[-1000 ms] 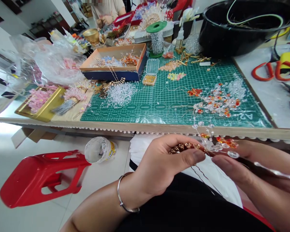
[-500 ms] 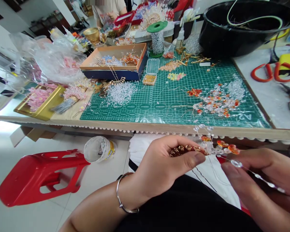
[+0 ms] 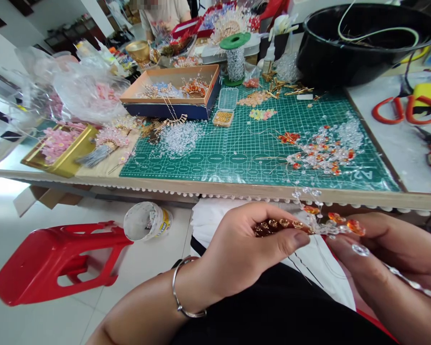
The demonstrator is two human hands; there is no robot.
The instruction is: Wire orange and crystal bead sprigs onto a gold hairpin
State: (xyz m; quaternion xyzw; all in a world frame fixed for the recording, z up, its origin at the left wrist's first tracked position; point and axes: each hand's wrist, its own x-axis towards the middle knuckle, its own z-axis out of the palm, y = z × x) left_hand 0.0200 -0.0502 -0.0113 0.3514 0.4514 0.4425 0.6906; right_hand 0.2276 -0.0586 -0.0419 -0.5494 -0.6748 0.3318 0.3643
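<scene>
Beadwork [image 3: 332,227] sat at one end of gold hairpin frame [image 3: 278,228]; remaining loops [image 3: 283,223] looked bare.
Left hand [image 3: 253,249] pinched frame; right hand [image 3: 377,282] pinched beadwork, clear bead strand [image 3: 416,286] across it.

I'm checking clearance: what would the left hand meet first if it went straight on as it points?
The left hand would probably meet the clear beads first, then the right hand; depth is unclear.

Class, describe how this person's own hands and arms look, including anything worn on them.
Both the left hand and right hand are ungloved. A slim, rounded, silver-coloured metal bangle with a small knob circles the left wrist; no sleeve shows on the left forearm.
</scene>
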